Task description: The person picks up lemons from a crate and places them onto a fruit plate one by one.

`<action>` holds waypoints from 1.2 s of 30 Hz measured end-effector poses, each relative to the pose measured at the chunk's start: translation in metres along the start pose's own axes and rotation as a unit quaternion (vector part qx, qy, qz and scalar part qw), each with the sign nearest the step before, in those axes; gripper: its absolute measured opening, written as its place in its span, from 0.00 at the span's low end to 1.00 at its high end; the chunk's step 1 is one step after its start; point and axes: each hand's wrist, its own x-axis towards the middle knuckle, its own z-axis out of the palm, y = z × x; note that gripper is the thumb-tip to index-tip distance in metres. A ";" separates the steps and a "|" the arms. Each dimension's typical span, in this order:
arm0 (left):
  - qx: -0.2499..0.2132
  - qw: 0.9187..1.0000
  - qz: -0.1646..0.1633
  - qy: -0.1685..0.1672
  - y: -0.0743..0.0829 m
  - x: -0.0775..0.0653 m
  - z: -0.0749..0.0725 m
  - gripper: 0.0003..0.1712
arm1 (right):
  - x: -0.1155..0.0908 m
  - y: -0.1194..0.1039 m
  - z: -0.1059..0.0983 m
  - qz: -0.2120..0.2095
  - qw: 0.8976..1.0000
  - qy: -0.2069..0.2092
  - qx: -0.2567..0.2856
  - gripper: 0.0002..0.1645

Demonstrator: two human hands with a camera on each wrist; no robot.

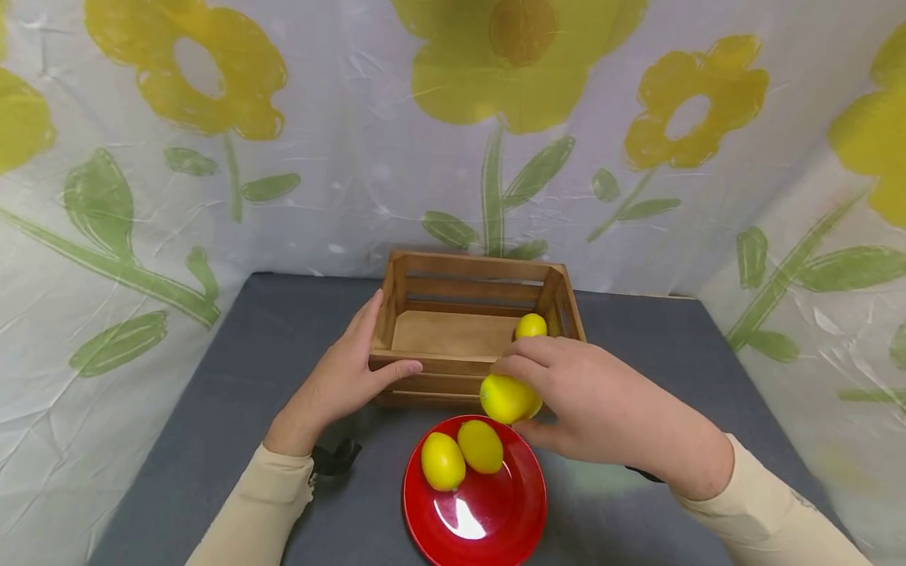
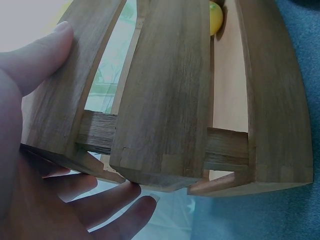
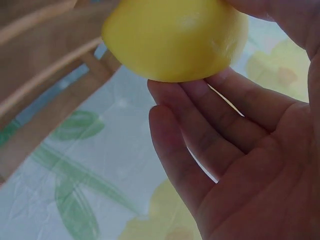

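My right hand [image 1: 594, 401] holds a lemon [image 1: 506, 398] between thumb and fingers, just above the far rim of a red plate [image 1: 524, 519] and in front of a wooden crate [image 1: 453, 365]. In the right wrist view the same lemon [image 3: 175, 40] is pinched with the fingertips beneath it. My left hand [image 1: 347, 369] grips the crate's near left corner, its thumb over the front slat and its fingers along the side. Two more lemons lie on the plate, one on the left [image 1: 443, 462] and one behind it [image 1: 481, 446]. Inside the crate, at the right, sits another lemon [image 1: 531, 325].
A dark grey tabletop [image 1: 283, 330] carries the crate and the plate, the plate being nearer to me. Behind and at both sides hangs a white cloth [image 1: 340, 181] with printed yellow flowers. Black straps [image 1: 336, 457] show at the wrists.
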 end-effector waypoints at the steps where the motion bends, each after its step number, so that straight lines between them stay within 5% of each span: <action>1: -0.001 1.000 -0.001 0.001 0.000 0.000 0.000 0.75 | -0.002 -0.002 0.003 -0.003 1.000 -0.002 0.005 0.36; 26: 0.000 1.000 -0.016 -0.009 0.000 -0.002 -0.002 0.75 | -0.030 -0.038 0.112 -0.010 0.989 -0.072 0.126 0.28; 36: 0.001 1.000 -0.008 -0.007 0.002 0.001 -0.001 0.75 | -0.038 -0.040 0.130 0.035 0.977 -0.122 0.170 0.24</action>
